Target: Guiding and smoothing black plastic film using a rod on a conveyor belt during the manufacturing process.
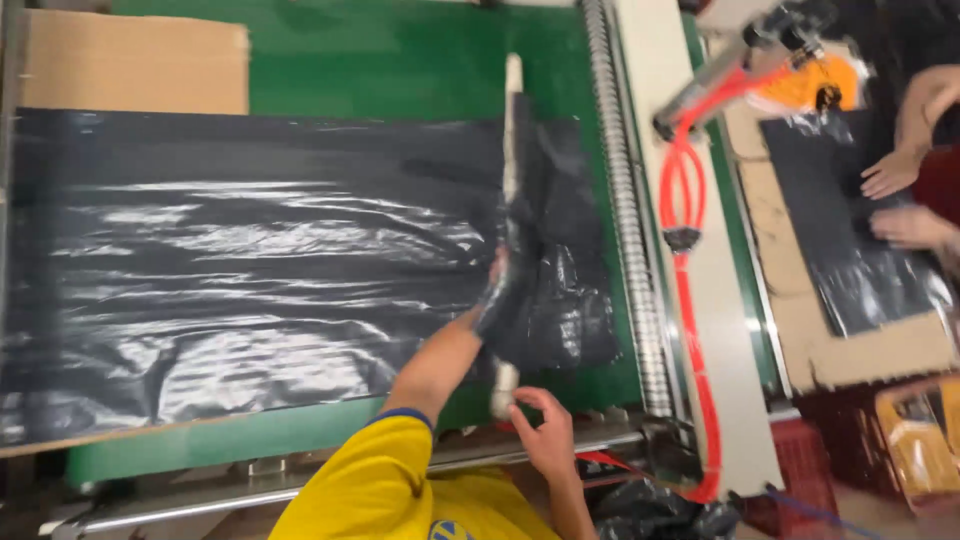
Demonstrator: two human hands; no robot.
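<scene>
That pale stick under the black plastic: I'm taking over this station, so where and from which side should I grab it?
Probably the bare near end of the pale stick, from the table's near edge. Only its two ends poke out of the black plastic sheet; the middle is wrapped. The right hand already touches that end, while the left hand sits under the plastic mid-length.

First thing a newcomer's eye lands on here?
The big glossy black plastic sheet across the green table. At its right end, the left hand is wrapped in the plastic by a pale rod; the right hand grips the rod's near end. Bright red hoses run down the right.
</scene>
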